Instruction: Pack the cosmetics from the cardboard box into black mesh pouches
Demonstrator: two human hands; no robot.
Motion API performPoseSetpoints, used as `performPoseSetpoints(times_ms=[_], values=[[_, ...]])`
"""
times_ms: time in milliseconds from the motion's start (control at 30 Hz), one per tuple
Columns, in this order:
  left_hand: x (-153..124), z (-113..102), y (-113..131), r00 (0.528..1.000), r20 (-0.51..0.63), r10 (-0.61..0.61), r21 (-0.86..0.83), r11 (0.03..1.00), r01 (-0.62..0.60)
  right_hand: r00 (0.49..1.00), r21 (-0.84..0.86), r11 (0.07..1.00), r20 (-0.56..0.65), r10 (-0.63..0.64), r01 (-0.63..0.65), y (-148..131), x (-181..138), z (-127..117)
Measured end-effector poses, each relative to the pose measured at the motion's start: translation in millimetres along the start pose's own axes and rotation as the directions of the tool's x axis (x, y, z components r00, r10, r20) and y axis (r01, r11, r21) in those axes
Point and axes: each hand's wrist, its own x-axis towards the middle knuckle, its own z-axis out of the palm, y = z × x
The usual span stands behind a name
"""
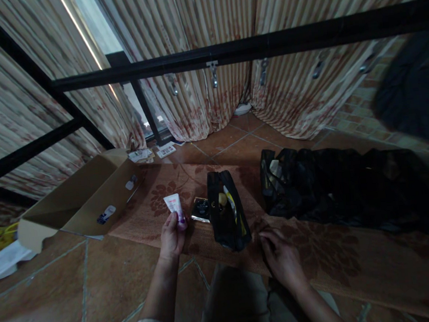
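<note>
My left hand (173,239) is closed around a small white and purple cream tube (174,204), held cap down above the patterned mat. Just right of it lies a flat black case (200,210) with a shiny edge. Beside the case is an unzipped black pouch (220,225); a yellow item (231,202) and a small round tan item (222,199) show inside. My right hand (281,255) rests to the right of the pouch, near the mat. Its fingers are curled in, and whatever they may hold is hidden.
An open cardboard box (90,204) stands at the left. A black plastic bag (325,186) lies along the right of the mat (321,262). A black metal rail (227,52) crosses before the curtains (195,22). Papers (166,150) lie on the tiled floor.
</note>
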Motion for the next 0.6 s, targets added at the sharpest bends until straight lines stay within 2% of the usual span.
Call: performPoseSetpoints(times_ms=[267, 400, 600], values=[[-0.1, 2.5, 0.9, 1.0, -0.016, -0.004, -0.047, 0.999, 0.003, 1.0, -0.012, 1.0, -0.003, 0.005, -0.005, 0.5, -0.2, 0.6], [-1.8, 2.5, 1.2, 1.0, 0.029, 0.006, 0.002, 1.0, -0.006, 1.0, -0.008, 1.0, 0.004, 0.013, -0.013, -0.7, -0.3, 0.0], [-4.2, 6.1, 0.7, 0.998, 0.032, 0.046, 0.07, 0.996, -0.049, 1.0, 0.015, 1.0, 0.001, -0.005, 0.005, -1.6, 0.3, -0.9]])
